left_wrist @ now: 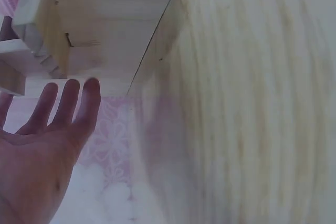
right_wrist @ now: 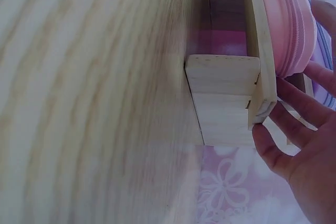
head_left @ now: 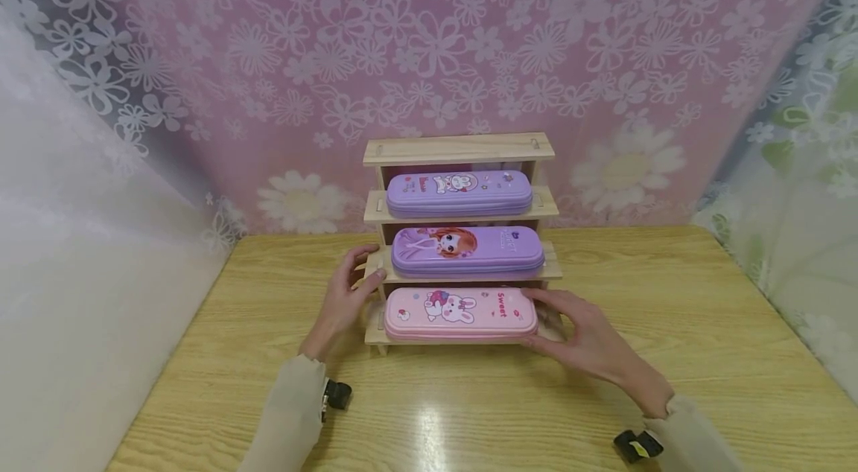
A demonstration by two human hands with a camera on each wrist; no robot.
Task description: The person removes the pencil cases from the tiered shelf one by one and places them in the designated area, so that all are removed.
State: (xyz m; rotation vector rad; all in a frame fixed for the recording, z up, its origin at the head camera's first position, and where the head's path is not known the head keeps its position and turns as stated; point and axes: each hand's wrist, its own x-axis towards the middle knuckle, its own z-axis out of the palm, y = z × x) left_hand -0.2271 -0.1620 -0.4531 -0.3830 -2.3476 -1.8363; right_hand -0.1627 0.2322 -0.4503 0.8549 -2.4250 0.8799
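A wooden tiered shelf (head_left: pixel 458 150) stands on the table, holding three zipped pencil cases on separate tiers. The lowest is a pink pencil case (head_left: pixel 462 313) with a rabbit print and the word "Sweet". Above it lies a purple pencil case with a doll print (head_left: pixel 496 252), then a lilac pencil case with a rabbit print (head_left: pixel 418 191). My right hand (head_left: pixel 579 330) pinches the pink case's right end between thumb and forefinger, other fingers against the shelf's end. At the shelf's left side my left hand (head_left: pixel 345 297) touches a tier end, thumb in front, fingers extended (left_wrist: pixel 65 103).
The wood-grain table (head_left: pixel 268 412) spreads in front and to both sides. A pink floral curtain (head_left: pixel 429 48) hangs close behind the shelf. Pale sheeting (head_left: pixel 80 234) bounds the left side. Each wrist wears a small black camera.
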